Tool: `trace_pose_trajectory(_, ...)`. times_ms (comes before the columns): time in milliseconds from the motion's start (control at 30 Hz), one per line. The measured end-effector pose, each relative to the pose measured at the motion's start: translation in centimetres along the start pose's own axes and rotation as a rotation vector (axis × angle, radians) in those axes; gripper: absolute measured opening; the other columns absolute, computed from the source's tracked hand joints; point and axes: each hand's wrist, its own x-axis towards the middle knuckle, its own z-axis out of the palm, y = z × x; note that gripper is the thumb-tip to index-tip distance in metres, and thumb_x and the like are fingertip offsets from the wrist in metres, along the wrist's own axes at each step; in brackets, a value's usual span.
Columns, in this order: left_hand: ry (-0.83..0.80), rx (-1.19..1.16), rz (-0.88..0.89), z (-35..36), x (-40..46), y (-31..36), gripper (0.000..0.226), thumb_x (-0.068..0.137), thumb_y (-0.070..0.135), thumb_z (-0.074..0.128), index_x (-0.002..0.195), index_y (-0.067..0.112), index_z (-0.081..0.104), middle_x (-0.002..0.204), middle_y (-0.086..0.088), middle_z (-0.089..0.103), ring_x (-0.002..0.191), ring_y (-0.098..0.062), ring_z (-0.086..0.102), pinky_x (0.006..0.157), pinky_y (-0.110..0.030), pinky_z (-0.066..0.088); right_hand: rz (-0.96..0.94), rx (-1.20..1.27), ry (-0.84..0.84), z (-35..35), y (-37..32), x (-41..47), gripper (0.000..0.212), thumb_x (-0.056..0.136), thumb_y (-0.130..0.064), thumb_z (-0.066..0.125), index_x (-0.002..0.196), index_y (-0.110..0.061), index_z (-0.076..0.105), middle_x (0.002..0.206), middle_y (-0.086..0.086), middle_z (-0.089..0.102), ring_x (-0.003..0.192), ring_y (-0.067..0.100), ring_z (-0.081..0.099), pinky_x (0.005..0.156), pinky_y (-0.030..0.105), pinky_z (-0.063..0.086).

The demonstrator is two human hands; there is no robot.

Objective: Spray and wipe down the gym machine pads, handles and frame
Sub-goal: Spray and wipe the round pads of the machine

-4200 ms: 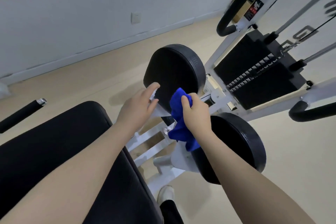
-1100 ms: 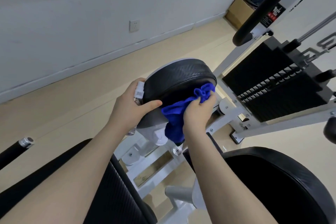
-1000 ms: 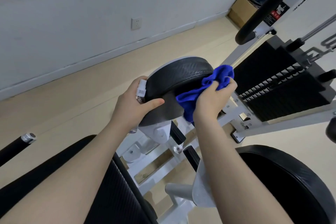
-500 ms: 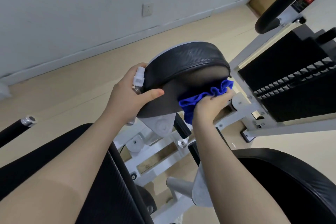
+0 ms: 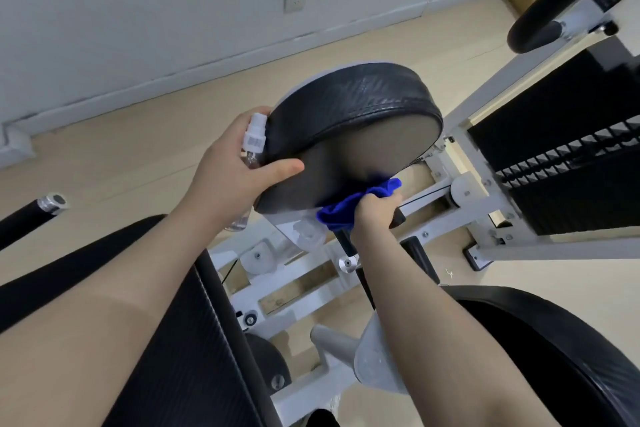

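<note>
Pad (image 5: 349, 104) first: a round black disc, tilted so that its flat face looks down and toward the camera while its stitched rim faces up toward the wall (image 5: 138, 10); its thin axis runs from lower right to upper left, and it sits in the middle of the view on the white frame (image 5: 311, 274).

The left hand (image 5: 232, 170) grips the disc's left edge, thumb laid across the flat face and fingers behind the rim. The same grip pins a small clear spray bottle (image 5: 254, 142) between palm and rim; the bottle stands nearly upright, white nozzle at the top, its clear base showing below the hand.

The right hand (image 5: 372, 213) is clenched around a bunched blue cloth (image 5: 349, 204), pressed against the lower edge of the flat face where the disc meets its white bracket. Cloth folds stick out above and to the left of the knuckles.

A second black pad (image 5: 561, 350) fills the lower right corner, a black seat (image 5: 166, 340) the lower left. The weight stack (image 5: 568, 163) stands on the right, a curved black handle (image 5: 561, 0) above it. A bar with a metal end (image 5: 31, 215) enters from the left over the beige floor (image 5: 138, 156).
</note>
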Motion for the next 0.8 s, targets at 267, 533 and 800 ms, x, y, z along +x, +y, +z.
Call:
trace_pose_trajectory(267, 0.031, 0.034, 0.001, 0.1, -0.2, 0.3, 0.045, 0.076, 0.019, 0.074, 0.102, 0.047, 0.050, 0.090, 0.029, 0.058, 0.077, 0.013, 0.055, 0.060, -0.008, 0.039, -0.635, 0.165, 0.071, -2.3, -6.6, -3.8, 0.019, 0.093, -0.013, 0.043, 0.111, -0.011, 0.047, 0.105, 0.005, 0.057, 0.089, 0.013, 0.056, 0.078, 0.019, 0.046)
trace_pose_trajectory(533, 0.036, 0.005, -0.033, 0.2, -1.2, 0.4, 0.038, 0.078, 0.023, 0.071, 0.104, 0.041, 0.051, 0.086, 0.020, 0.059, 0.072, 0.001, 0.056, 0.059, -0.015, 0.041, -0.688, -0.086, 0.033, -0.5, -4.5, -6.8, 0.028, 0.083, 0.008, 0.045, 0.105, -0.008, 0.044, 0.104, 0.004, 0.044, 0.090, 0.000, 0.043, 0.079, 0.010, 0.036)
trace_pose_trajectory(800, 0.002, -0.170, -0.149, 0.0, -0.5, 0.6, 0.023, 0.085, 0.041, 0.039, 0.083, 0.029, 0.058, 0.068, -0.004, 0.051, 0.054, -0.017, 0.051, 0.056, -0.032, 0.041, -1.198, -0.299, -0.004, -2.6, -4.0, -5.6, 0.027, 0.078, -0.004, 0.049, 0.104, -0.012, 0.051, 0.107, 0.016, 0.049, 0.086, 0.023, 0.053, 0.074, 0.022, 0.040)
